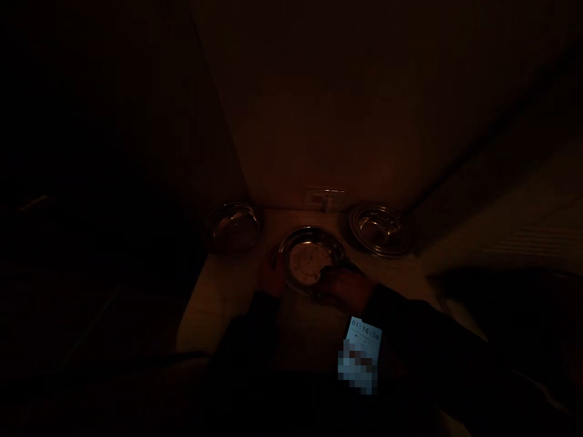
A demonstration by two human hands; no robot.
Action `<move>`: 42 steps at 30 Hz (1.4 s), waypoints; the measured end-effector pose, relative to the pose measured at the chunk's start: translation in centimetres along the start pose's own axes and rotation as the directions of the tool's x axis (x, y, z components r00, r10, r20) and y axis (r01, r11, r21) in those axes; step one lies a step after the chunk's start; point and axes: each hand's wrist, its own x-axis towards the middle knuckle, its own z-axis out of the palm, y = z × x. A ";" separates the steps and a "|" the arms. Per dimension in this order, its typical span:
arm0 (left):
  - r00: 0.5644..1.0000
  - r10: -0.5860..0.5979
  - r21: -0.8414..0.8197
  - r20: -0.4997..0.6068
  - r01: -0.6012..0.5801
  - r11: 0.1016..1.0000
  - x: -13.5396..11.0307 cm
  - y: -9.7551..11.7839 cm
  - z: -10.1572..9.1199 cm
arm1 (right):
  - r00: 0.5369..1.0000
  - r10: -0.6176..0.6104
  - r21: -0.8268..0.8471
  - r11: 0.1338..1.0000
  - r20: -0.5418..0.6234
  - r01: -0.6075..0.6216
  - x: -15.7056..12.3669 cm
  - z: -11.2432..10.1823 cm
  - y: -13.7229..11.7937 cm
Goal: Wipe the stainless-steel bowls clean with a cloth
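The scene is very dark. A round steel plate [306, 255] with pale bits in it lies in the middle of a small light table [218, 303]. My left hand [272, 276] rests at the plate's left rim, fingers curled against it. My right hand [344, 288] reaches over the plate's near right rim, its fingertips down inside the plate; whether they pinch anything is hidden in the gloom. Both arms are in dark sleeves.
A second steel plate [233, 226] sits at the back left and a third [380, 229] at the back right. A lit phone screen [363, 352] glows by my right forearm. A wall socket [324, 198] is on the wall behind. Darkness hides both sides.
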 end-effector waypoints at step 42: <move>0.997 -0.029 -0.076 0.074 0.035 0.996 -3.5 0.1 -1.0 | 0.981 0.175 -0.027 0.984 -0.084 -0.177 2.8 1.8 -2.9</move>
